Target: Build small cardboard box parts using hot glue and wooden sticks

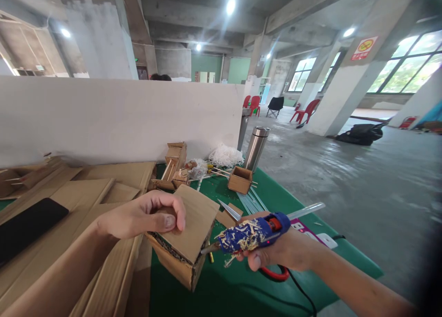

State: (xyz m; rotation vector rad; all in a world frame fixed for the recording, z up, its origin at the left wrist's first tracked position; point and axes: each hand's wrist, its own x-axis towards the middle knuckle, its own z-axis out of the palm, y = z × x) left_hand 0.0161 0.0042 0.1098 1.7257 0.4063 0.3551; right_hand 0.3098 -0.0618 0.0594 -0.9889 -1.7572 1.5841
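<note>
A small brown cardboard box (193,225) with a flat panel over its top stands tilted in front of me. My left hand (147,216) is closed on its left side, the fingers curled over the panel's edge. In my right hand (286,252) is a blue hot glue gun (252,234), caked with dried glue strands. Its metal nozzle points left and meets, or nearly meets, the box's right corner seam. A clear glue stick (307,210) sticks out of the gun's back. Scissors (230,210) lie partly hidden beneath the gun, a red handle showing below.
Flat cardboard sheets (86,193) and a black phone-like slab (31,227) cover the left. Behind are a small open cardboard box (240,180), white stringy material (226,156) and a steel flask (256,149). The gun's black cord (304,291) trails over the green table (221,294).
</note>
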